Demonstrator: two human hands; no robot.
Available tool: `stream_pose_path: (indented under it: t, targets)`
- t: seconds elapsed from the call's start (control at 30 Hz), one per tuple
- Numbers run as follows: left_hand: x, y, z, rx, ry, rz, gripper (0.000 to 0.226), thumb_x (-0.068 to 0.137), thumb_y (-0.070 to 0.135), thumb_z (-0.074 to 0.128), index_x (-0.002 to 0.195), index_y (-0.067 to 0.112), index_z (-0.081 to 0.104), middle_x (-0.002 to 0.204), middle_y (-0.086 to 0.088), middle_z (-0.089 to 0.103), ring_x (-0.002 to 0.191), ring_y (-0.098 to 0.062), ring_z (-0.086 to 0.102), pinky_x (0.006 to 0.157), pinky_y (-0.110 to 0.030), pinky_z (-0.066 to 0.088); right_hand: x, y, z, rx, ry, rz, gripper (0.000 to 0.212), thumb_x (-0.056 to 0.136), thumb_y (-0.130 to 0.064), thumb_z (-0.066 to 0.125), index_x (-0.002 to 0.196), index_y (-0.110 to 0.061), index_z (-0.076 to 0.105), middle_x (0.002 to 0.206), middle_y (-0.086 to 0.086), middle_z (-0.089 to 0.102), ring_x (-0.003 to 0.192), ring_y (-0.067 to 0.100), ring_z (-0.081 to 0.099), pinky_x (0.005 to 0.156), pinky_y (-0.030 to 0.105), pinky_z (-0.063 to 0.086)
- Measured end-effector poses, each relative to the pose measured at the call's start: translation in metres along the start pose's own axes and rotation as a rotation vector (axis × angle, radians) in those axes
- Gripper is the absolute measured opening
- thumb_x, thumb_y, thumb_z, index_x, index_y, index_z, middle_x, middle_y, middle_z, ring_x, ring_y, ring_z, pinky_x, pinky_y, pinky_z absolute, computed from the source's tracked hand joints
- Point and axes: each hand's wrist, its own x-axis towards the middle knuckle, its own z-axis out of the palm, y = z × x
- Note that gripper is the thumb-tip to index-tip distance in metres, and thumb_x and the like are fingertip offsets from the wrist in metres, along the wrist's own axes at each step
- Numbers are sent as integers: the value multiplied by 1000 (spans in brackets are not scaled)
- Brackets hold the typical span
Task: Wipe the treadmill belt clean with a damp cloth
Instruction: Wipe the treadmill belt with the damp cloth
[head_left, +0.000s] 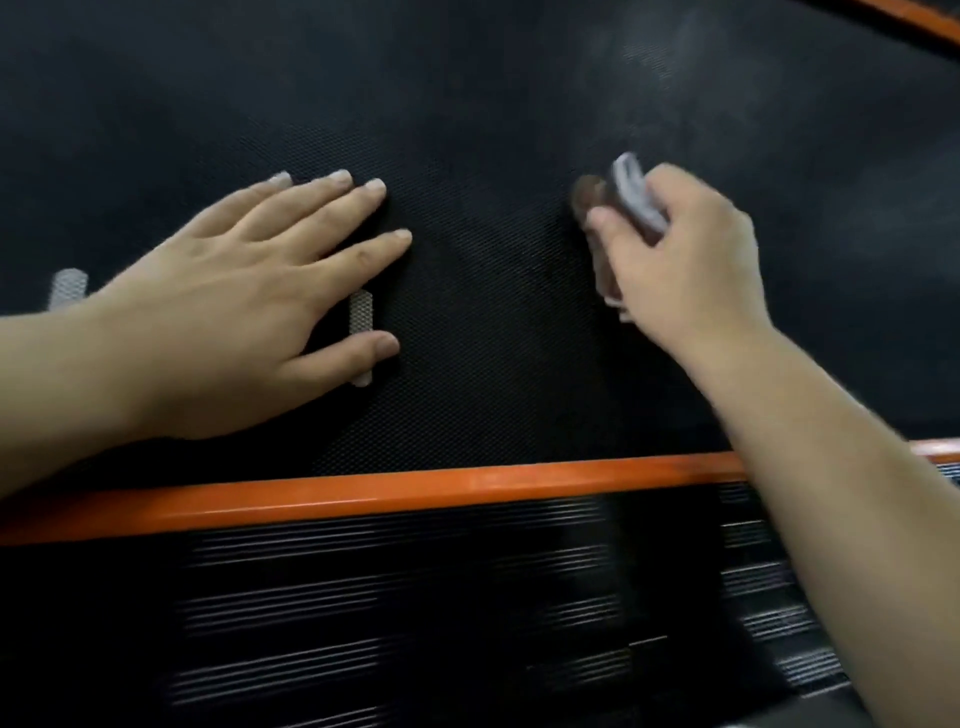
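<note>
Most of the view is belt (493, 312), and a dull grey haze (701, 78) lingers toward one o'clock, so I'd call the wiping partway done with plenty left. Left hand (234, 312), at nine o'clock, lies flat on the belt, fingers straight and spread. Right hand (685, 260), at three o'clock, curls tight round the bunched cloth (634, 192), pressing it onto the belt.

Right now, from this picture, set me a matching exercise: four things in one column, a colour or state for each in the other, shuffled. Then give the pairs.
Column one:
1. left hand
2. right hand
3. trim strip
4. belt

Column two:
A. orange
B. black and textured
C. lying flat on the belt, fingers straight
D. gripping the cloth

Pairs: 1-C, 2-D, 3-A, 4-B.
</note>
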Motion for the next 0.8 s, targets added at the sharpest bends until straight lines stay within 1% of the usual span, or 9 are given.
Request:
stream_pose_path:
  t: [0.1,0.17,0.23,0.3,0.43,0.5,0.63,0.7,0.8]
  targets:
    - [-4,-1,2,1,34,-40,81,96,74,17,160,25,25,169,-3,15,156,-17,6,126,-35,-2,-16,-40,20,-12,-9,-113,22,89,-44,65,86,-26,53,86,-3,48,80,25,54,67,28,31]
    - [-7,-3,5,4,52,-32,81,97,72,18,160,22,26,169,-3,16,156,-17,6,126,-34,-2,-39,-63,19,124,-192,-292,20,87,-41,68,88,-24,57,87,-5,48,77,14,49,66,24,33]
    - [-13,-5,4,5,46,-33,79,98,69,19,160,20,25,169,-3,15,156,-17,4,126,-34,-3,-41,-50,5,130,-289,-352,18,86,-39,69,91,-25,61,89,-5,50,80,13,50,71,25,37]
    - [-17,-3,2,1,29,-42,78,99,66,18,160,19,24,169,-3,14,156,-18,4,126,-37,-2,-33,-14,-12,8,-226,-238,20,87,-40,68,86,-28,51,87,-3,50,82,19,51,70,29,34]
    - [-18,6,-2,5,7,-75,77,100,62,18,160,16,26,168,-7,15,156,-23,7,127,-46,5,-61,5,-26,-179,-82,275,23,92,-43,62,90,-26,45,91,10,51,91,40,57,69,33,28]
    - [-19,8,-6,12,-15,-82,76,100,62,18,160,15,25,169,-7,15,157,-22,6,126,-47,6,-82,-42,-13,-139,-133,219,24,93,-45,61,94,-24,52,89,3,44,89,36,56,67,32,26]
    - [-18,5,-13,-4,-42,-75,77,99,63,20,161,18,23,169,-4,12,157,-19,2,127,-46,5,-97,-85,-3,1,-266,-162,21,90,-45,63,93,-25,56,89,-5,43,77,22,53,61,33,42]
    - [-18,5,-12,-10,-37,-73,76,98,62,24,161,19,24,169,-3,12,157,-18,1,127,-47,7,-88,-46,-11,-64,-213,-143,20,89,-44,63,92,-26,54,89,-4,43,78,26,56,61,33,41]
    - [-20,6,-8,-18,-11,-86,74,98,59,29,160,19,28,169,-1,14,157,-16,3,127,-47,9,-91,-3,-28,-39,-104,91,20,88,-43,60,86,-27,49,85,-4,43,77,30,55,63,32,32]
